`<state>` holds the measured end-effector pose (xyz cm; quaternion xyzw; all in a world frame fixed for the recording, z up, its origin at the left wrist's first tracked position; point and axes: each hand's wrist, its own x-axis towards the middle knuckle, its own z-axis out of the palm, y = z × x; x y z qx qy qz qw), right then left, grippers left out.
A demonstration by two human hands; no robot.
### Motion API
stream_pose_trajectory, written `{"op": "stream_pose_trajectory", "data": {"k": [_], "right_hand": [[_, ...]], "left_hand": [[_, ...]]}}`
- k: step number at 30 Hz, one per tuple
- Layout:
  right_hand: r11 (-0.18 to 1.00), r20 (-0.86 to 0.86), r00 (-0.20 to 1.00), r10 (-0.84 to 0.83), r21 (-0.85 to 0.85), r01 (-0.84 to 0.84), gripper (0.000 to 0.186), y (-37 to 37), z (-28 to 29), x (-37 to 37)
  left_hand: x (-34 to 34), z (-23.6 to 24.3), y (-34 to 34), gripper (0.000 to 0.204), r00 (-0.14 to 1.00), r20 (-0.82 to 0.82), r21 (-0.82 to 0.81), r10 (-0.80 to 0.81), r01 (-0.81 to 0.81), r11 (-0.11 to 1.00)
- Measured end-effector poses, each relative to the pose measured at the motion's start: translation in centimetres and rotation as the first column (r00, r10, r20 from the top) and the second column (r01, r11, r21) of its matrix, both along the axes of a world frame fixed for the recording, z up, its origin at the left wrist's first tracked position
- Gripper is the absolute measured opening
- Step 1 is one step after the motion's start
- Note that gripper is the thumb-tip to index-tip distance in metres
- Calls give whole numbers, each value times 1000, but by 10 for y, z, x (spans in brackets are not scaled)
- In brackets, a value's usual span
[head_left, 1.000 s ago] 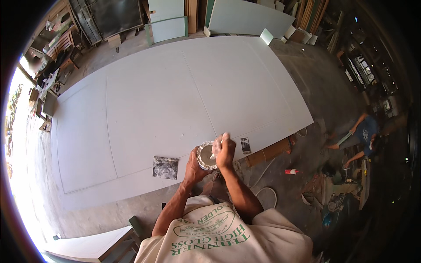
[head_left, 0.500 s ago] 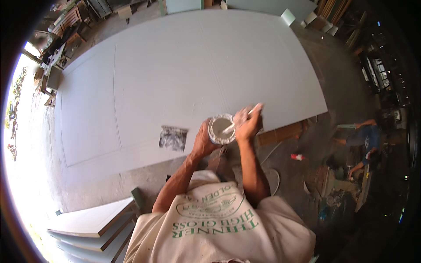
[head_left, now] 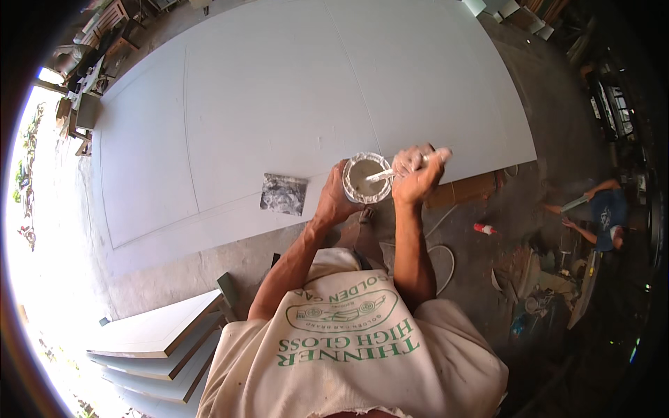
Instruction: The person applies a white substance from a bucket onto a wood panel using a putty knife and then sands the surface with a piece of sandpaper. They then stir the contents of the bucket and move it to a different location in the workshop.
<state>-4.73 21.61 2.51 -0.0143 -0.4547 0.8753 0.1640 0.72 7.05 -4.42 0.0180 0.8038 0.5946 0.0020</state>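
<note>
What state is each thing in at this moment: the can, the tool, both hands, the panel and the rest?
Can: open, holding pale filler, lifted above the panel edge.
Putty knife: tip dipped into the can.
Left hand: wrapped around the can.
Right hand: closed on the putty knife handle.
Large grey panel: lying flat.
Sandpaper sheet: flat on the panel, smeared.
Stacked boards: piled flat.

You stand in a carpentry and painting workshop: a large pale primed door panel (head_left: 313, 104) lies flat before you, more panels (head_left: 160, 341) are stacked beside you, and another person (head_left: 606, 209) works on the dusty, cluttered concrete floor (head_left: 543, 139).
</note>
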Motion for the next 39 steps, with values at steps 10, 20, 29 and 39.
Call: {"op": "stream_pose_trajectory", "data": {"k": [10,20,29,39], "right_hand": [[990,35,989,141,17,-142,54,-14,-30,8],[996,-14,997,81,38,-80,54,-5,7,-2],[984,-163,984,-68,154,94,53,-17,-20,6],[984,-153,987,-42,165,67,55,-34,-37,-8]], "left_hand": [[8,-7,2,98,999,-16,-53,-31,31,998],[-8,0,0,91,1000,-25,-23,11,-12,1000],[-6,-2,1,93,1000,-4,-42,-18,18,999],[-4,-11,-2,112,997,-13,-170,-82,79,982]]}}
